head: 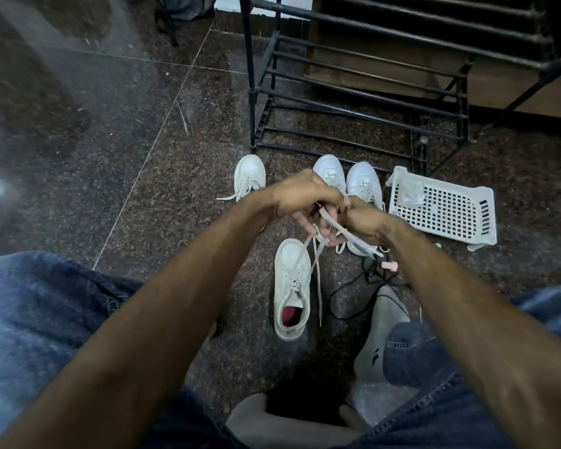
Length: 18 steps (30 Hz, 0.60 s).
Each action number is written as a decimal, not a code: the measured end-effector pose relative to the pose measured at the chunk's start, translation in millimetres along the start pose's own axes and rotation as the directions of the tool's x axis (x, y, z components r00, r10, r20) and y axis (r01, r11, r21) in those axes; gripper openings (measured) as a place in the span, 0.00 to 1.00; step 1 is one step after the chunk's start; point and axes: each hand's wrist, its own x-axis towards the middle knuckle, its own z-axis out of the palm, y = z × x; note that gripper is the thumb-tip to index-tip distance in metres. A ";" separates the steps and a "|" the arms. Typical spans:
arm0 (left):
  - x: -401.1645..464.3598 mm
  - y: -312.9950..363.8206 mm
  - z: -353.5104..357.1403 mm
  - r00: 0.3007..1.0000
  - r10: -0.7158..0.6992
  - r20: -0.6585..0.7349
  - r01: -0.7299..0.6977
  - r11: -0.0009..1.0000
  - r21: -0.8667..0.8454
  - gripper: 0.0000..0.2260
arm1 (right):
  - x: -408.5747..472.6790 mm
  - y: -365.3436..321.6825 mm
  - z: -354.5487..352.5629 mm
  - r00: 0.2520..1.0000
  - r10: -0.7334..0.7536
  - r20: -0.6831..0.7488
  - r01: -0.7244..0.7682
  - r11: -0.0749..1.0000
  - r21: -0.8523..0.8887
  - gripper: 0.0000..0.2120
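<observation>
While the person is sitting on the dark speckled floor (143,189) in blue jeans (30,303), the head view is showing both hands meeting in mid-air above the shoes. The left hand (305,200) is curling its fingers round a pale flat shoelace (336,225). The right hand (368,222), touching the left, is pinching the same lace a little further along, so both hands are gripping it.

One end of the lace is sticking out past the right hand toward the lower right. Other strands are hanging down from the left hand: one is running to the front eyelets of a white sneaker (290,280), and another is dangling along that shoe's right side. The sneaker is lying on the floor just below the hands, toe pointing away, with its red insole showing at the opening.

A lone sneaker (249,176) is sitting beyond the left wrist. A pair of white sneakers (363,183) is standing side by side behind the hands, partly hidden by them. A white perforated plastic basket (444,212) is lying to the right of the pair, in front of a black metal shoe rack (353,92). A black cord (344,299) is snaking across the floor between the white sneaker and a grey-socked foot (382,319).
</observation>
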 end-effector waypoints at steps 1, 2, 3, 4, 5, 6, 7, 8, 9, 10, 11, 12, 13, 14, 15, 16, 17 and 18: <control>3.2 -0.8 -2.7 0.998 0.003 -0.069 -0.005 0.999 -0.032 0.13 | 0.0 0.2 1.0 0.998 0.005 0.065 -0.005 1.000 -0.003 0.17; 7.5 -3.1 -5.3 0.988 -0.005 -0.157 -0.009 0.996 -0.090 0.13 | -1.2 -0.1 2.6 0.993 0.022 0.113 -0.022 1.000 0.002 0.15; 11.4 -7.0 -8.2 0.968 -0.032 -0.251 -0.015 0.983 -0.182 0.12 | -1.6 0.2 4.2 0.990 0.035 0.135 -0.034 0.999 -0.007 0.15; 13.8 -12.5 -11.3 0.943 -0.080 -0.325 -0.024 0.952 -0.304 0.11 | 0.4 2.1 5.5 0.991 0.037 0.131 -0.035 0.999 -0.016 0.14; 15.8 -19.5 -14.2 0.921 -0.132 -0.367 -0.045 0.899 -0.436 0.11 | 1.9 3.6 7.4 0.994 0.029 0.107 -0.027 1.000 -0.015 0.13; 17.6 -28.6 -16.7 0.907 -0.170 -0.384 -0.075 0.834 -0.547 0.10 | 3.0 4.5 10.0 0.998 0.013 0.069 -0.013 1.000 -0.001 0.10; 19.8 -37.6 -18.0 0.896 -0.194 -0.400 -0.102 0.787 -0.609 0.10 | 3.6 4.6 12.7 1.000 -0.002 0.014 0.002 1.000 0.015 0.07; 21.2 -46.0 -17.0 0.878 -0.215 -0.428 -0.110 0.779 -0.618 0.11 | 5.4 5.8 14.2 0.998 -0.009 -0.055 0.011 1.000 0.026 0.07; 22.8 -54.6 -14.3 0.847 -0.245 -0.472 -0.090 0.808 -0.582 0.11 | 7.8 7.4 15.0 0.993 -0.006 -0.117 0.010 0.999 0.034 0.08; 23.0 -62.6 -10.4 0.799 -0.280 -0.532 -0.045 0.855 -0.517 0.10 | 9.9 8.8 15.7 0.986 0.003 -0.168 0.005 0.999 0.044 0.08; 20.9 -69.9 -5.8 0.740 -0.310 -0.597 0.020 0.897 -0.441 0.08 | 11.8 10.1 16.6 0.978 0.015 -0.207 -0.002 0.998 0.061 0.09; 17.7 -77.4 -1.6 0.702 -0.332 -0.630 0.105 0.924 -0.368 0.07 | 13.0 10.2 17.8 0.971 0.025 -0.237 -0.005 0.996 0.084 0.10; 15.2 -85.3 2.0 0.720 -0.357 -0.595 0.205 0.928 -0.310 0.07 | 13.9 10.0 18.9 0.964 0.034 -0.262 -0.005 0.994 0.109 0.12; 12.1 -91.3 6.6 0.784 -0.388 -0.485 0.299 0.920 -0.252 0.07 | 14.6 9.9 20.1 0.958 0.041 -0.283 -0.004 0.992 0.130 0.13; 8.7 -94.6 12.7 0.846 -0.421 -0.327 0.382 0.907 -0.179 0.07 | 14.3 8.8 21.5 0.952 0.048 -0.301 -0.006 0.990 0.138 0.14; 6.7 -96.6 19.3 0.875 -0.449 -0.180 0.437 0.894 -0.100 0.09 | 14.9 8.5 22.6 0.947 0.060 -0.316 -0.018 0.991 0.133 0.14; 7.2 -97.1 25.6 0.885 -0.457 -0.094 0.454 0.890 -0.051 0.12 | 15.0 8.1 23.6 0.941 0.081 -0.327 -0.044 0.992 0.118 0.15; 9.1 -97.0 31.3 0.896 -0.435 -0.085 0.433 0.900 -0.044 0.14 | 14.7 7.3 24.6 0.935 0.112 -0.336 -0.085 0.992 0.096 0.15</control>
